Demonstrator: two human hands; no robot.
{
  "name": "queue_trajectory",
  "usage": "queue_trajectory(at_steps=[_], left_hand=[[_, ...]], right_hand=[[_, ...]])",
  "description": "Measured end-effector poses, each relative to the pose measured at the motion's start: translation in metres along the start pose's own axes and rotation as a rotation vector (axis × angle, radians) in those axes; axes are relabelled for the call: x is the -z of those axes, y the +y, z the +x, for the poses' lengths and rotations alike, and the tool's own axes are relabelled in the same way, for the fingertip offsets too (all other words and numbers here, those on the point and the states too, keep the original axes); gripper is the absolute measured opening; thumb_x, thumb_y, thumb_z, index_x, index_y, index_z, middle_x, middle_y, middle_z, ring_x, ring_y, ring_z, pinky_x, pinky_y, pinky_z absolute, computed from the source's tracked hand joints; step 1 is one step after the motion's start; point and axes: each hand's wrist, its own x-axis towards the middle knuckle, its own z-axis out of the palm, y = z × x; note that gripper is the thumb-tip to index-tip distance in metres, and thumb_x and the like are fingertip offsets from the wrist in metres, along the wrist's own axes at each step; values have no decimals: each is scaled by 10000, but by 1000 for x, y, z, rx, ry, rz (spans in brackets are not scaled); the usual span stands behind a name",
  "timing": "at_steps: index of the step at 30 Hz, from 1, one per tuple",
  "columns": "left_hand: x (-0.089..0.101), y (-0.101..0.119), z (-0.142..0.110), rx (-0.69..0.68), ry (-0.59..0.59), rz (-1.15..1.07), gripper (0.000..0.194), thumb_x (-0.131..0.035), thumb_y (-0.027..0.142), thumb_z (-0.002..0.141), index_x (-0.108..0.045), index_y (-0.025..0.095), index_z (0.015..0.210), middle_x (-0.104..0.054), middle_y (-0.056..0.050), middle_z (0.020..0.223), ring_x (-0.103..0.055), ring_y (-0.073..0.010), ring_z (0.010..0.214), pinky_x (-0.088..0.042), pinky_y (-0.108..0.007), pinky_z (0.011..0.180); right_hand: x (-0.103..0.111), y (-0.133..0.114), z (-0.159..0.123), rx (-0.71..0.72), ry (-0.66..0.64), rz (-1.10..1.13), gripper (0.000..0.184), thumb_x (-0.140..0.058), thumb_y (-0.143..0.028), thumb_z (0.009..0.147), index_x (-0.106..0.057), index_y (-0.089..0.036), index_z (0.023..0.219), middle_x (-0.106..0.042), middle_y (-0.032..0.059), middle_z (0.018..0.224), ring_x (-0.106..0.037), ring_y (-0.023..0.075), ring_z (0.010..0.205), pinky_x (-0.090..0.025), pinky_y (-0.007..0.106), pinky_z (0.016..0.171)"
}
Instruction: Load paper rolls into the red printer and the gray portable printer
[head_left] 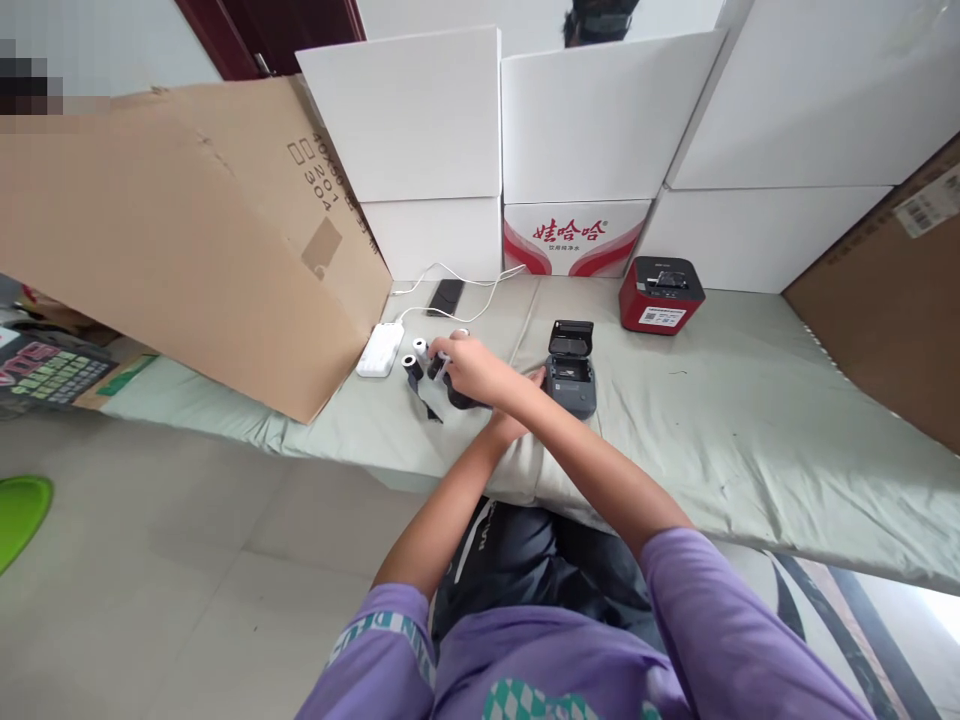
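My arms cross, the right one over the left. My right hand (469, 367) reaches left, its fingers closed on a small dark roll (437, 366) with a clear edge, partly covered by the fingertips. Close by stand a white roll (420, 347) and a black roll (412, 366) with a dark strip trailing from it. Below the right hand lies another dark thing (459, 398), mostly hidden. My left hand (511, 425) is partly under the right forearm, its visible fingers stretched out against the left side of a grey label printer (572, 395), whose lid is up.
A white power bank (381, 349) with a white cable and a dark phone (445, 297) lie at the back left. A red and black box-shaped device (661, 295) stands at the back right. Cardboard (225, 230) and white boxes (427, 120) wall in the cloth-covered table (712, 430).
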Motion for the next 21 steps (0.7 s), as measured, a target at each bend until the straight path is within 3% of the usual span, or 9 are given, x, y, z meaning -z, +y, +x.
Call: queue_trajectory(at_steps=[3,8,12,16,19,21], left_hand=[[3,4,3,-11,-71,13,1030,-706,573,818,-250,154,1641,-368,-115,1682,-355,-294,1561,-32,-455,1347],[6,9,3,10,-76,36,1101,-741,611,773,-237,168,1646,-399,-124,1665,-363,-289,1559,-23,-464,1347],[3,8,3,11,-67,30,1112,-747,629,763,-236,187,1648,-381,-120,1676,-356,-302,1561,-51,-500,1345],[0,6,5,-4,-52,30,1099,-755,629,768,-256,185,1641,-400,-139,1663,-372,-300,1554,-55,-501,1347],[-4,1,6,-12,-63,28,1098,-762,603,777,-243,170,1642,-387,-151,1668,-351,-332,1561,-57,-530,1342],[-6,-4,6,-42,-49,20,1061,-736,557,823,-225,119,1643,-354,-165,1681,-337,-352,1563,-72,-509,1343]], right_hand=[[-27,-5,2,-25,-140,-151,508,-424,51,832,-627,-171,1241,-594,108,1130,-599,165,755,-496,284,730],[-49,-10,15,-20,-212,-345,433,-427,13,877,-631,-168,1214,-607,157,1217,-693,221,843,-539,328,732],[-61,-10,32,-12,-182,-395,398,-448,-10,906,-632,-164,1224,-622,188,1277,-688,282,1001,-552,383,796],[-75,-6,41,5,-159,-390,263,-543,-62,918,-703,-158,1103,-691,169,1188,-567,326,1195,-498,420,938],[-66,2,47,21,-63,-358,312,-547,-173,960,-701,-180,1231,-684,163,1197,-521,339,1200,-464,445,970],[-51,15,54,-26,45,-323,394,-467,-158,985,-675,-188,1318,-673,168,1213,-516,336,1184,-448,456,977]])
